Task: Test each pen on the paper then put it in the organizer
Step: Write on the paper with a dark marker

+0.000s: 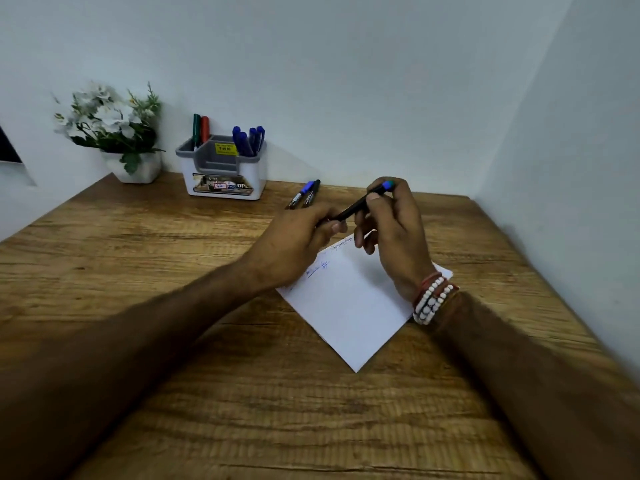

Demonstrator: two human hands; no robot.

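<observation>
The left hand [301, 244] and right hand [398, 233] each pinched an end of one black pen [360, 204], held tilted just above the scribbled paper [349, 306] on the wooden surface [173, 254]. Two more pens [304, 195] lay side by side near the white organizer [221, 171], which already held blue, green and red ones.

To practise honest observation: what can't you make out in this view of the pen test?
Head view:
1. Pen's lower end: hidden in the left hand.
2. Scribbles on the paper: partly under that hand, too small to read.
3. Label on the organizer: print too small.
4. Dark thing at left: cut off by the edge.
</observation>
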